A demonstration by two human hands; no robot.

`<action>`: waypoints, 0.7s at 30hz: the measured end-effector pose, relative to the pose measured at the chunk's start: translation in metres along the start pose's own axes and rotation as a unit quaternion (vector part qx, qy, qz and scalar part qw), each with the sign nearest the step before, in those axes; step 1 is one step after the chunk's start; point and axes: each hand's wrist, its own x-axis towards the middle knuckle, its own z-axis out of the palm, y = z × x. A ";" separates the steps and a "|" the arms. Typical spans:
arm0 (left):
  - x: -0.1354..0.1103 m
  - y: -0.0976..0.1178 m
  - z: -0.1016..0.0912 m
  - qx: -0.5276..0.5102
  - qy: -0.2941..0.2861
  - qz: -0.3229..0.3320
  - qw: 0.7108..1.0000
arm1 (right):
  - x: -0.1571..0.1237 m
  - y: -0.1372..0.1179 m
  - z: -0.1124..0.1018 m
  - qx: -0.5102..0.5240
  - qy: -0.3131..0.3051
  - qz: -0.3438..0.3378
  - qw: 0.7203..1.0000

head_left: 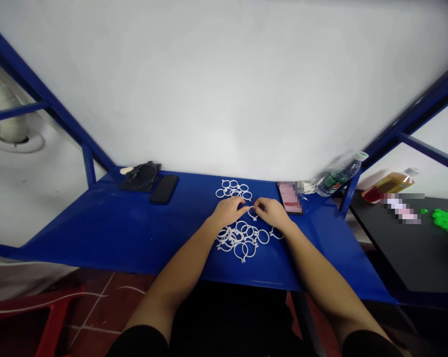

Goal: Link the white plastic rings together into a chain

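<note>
Your two hands meet over the blue tabletop (pixel 108 223), with a white ring (pixel 255 218) between them. Your right hand (pixel 271 213) pinches that ring at its upper edge, thumb and fingertips drawn together. Your left hand (pixel 229 210) has its thumb tip at the same edge, with the index finger bent above it; you cannot tell from here whether it grips the ring or only touches it. The ring's small tab points down toward you.

Just beyond your left hand lies a loose group of far rings (pixel 231 189), several of them overlapping. Nearer to you, below your hands, a larger near pile (pixel 238 237) spreads out, its rings lying across one another. One stray ring (pixel 277 235) lies beside your right wrist, partly hidden by it.

To your right, a lit phone (pixel 290 197) lies near your right hand, with a white cable (pixel 308 187) just beyond it and a clear bottle (pixel 337 177) leaning by the blue frame (pixel 348 196). To your left, a dark phone (pixel 164 189) lies beside a crumpled black bag (pixel 142 176), near the white wall (pixel 224 89).
</note>
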 end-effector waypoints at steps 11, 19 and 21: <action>-0.003 0.009 0.004 -0.058 0.068 0.112 0.990 | 0.000 -0.004 0.008 0.115 0.170 0.070 0.976; -0.002 0.011 0.006 -0.038 0.136 0.133 0.981 | -0.003 -0.012 0.011 0.116 0.148 0.032 0.982; -0.001 0.010 0.004 -0.047 0.153 0.116 0.980 | -0.003 -0.013 0.012 0.134 0.146 0.018 0.980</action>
